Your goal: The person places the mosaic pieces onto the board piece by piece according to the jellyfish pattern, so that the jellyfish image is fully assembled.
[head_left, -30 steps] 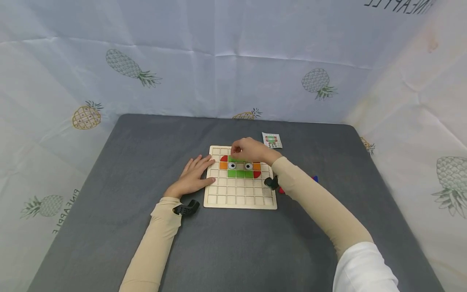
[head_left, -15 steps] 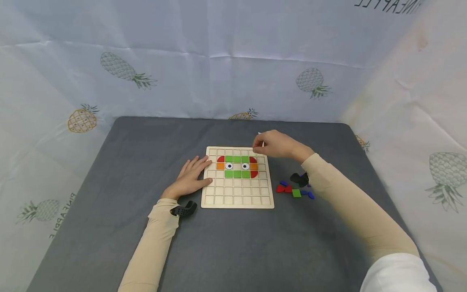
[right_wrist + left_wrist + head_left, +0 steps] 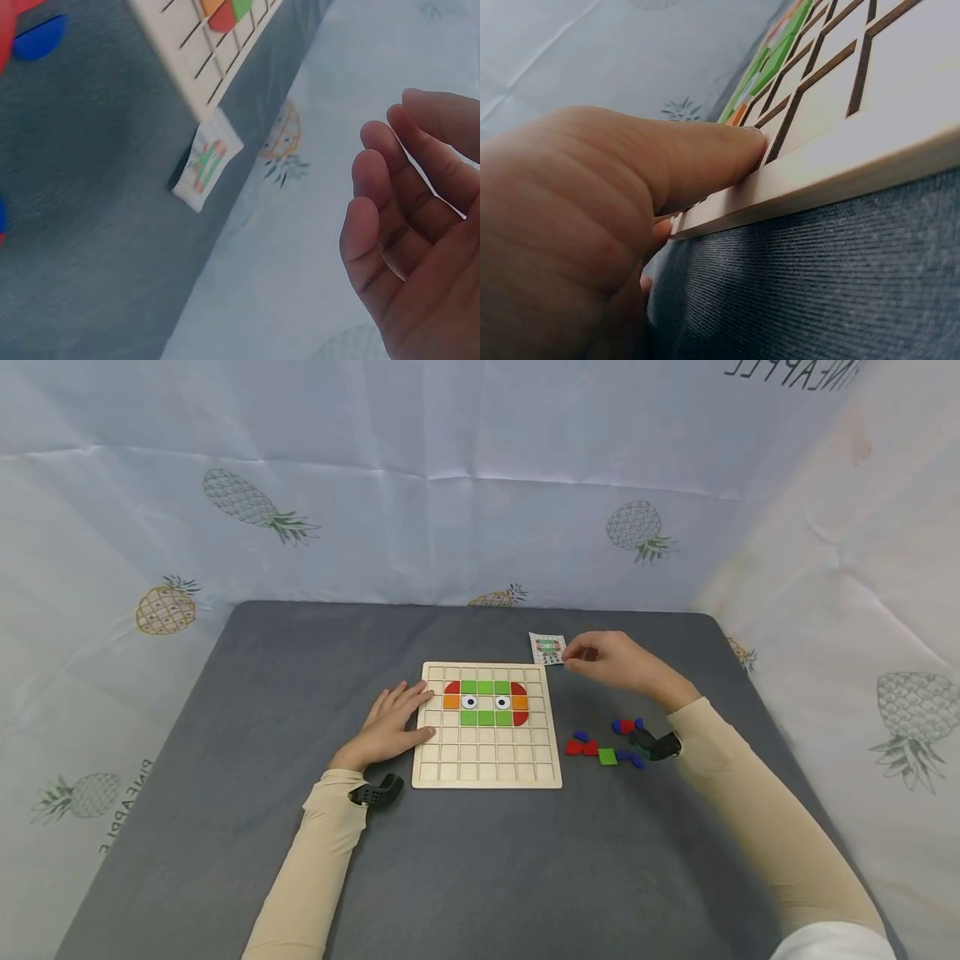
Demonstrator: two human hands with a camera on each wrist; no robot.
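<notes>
A pale wooden grid board (image 3: 487, 768) lies on the dark table. Set into its upper half are green squares (image 3: 486, 717), orange squares (image 3: 452, 702), red rounded corner pieces (image 3: 520, 718) and two eye pieces (image 3: 468, 702). My left hand (image 3: 386, 727) rests on the board's left edge, fingers spread; in the left wrist view the thumb (image 3: 705, 157) lies over the rim. My right hand (image 3: 618, 660) hovers beyond the board's far right corner, beside a small printed card (image 3: 547, 649). The right wrist view shows loosely bent fingers (image 3: 375, 180) with nothing between them.
Right of the board lie loose pieces: a green square (image 3: 607, 757), red pieces (image 3: 591, 748) and several blue ones (image 3: 638, 762). A black wrist strap (image 3: 663, 746) overlaps some of them. A pineapple-print cloth (image 3: 420, 543) hangs behind and beside the table.
My right hand has moved right, from over the board to beside the card. That uncovers the pattern's upper row, the card and the loose pieces. The left hand stays on the board.
</notes>
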